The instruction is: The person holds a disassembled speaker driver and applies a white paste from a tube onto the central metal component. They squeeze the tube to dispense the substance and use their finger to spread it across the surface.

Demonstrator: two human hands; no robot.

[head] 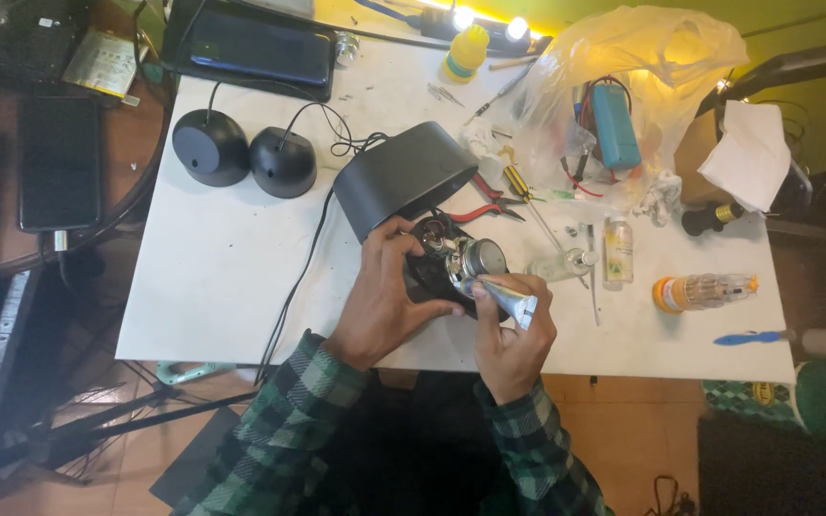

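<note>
We hold our left hand [386, 291] curled around a black speaker part [437, 263] at the near edge of the white worktop [231, 268], fingers closed on its side. Our right hand [513, 334] is closed on a small metal tube [509, 298], its tip against the round silver driver [480, 258] set in that part. Both sleeves are green plaid.

Behind the part stands a black box [403, 177] tilted on its side, with two black domes [246, 153] to its left, their cables trailing across the worktop. Red pliers [489, 205] and a yellow-handled screwdriver [518, 182] lie just beyond the driver. Toward the right edge lie a small clear bottle [618, 250], an orange-capped bottle [705, 290] and a blue tool [752, 337]. A clear plastic bag [623, 86] fills the far right corner, and a dark laptop [255, 48] sits at the far edge.

The floor [623, 430] below is brown tile; the wall [815, 76] is green.
</note>
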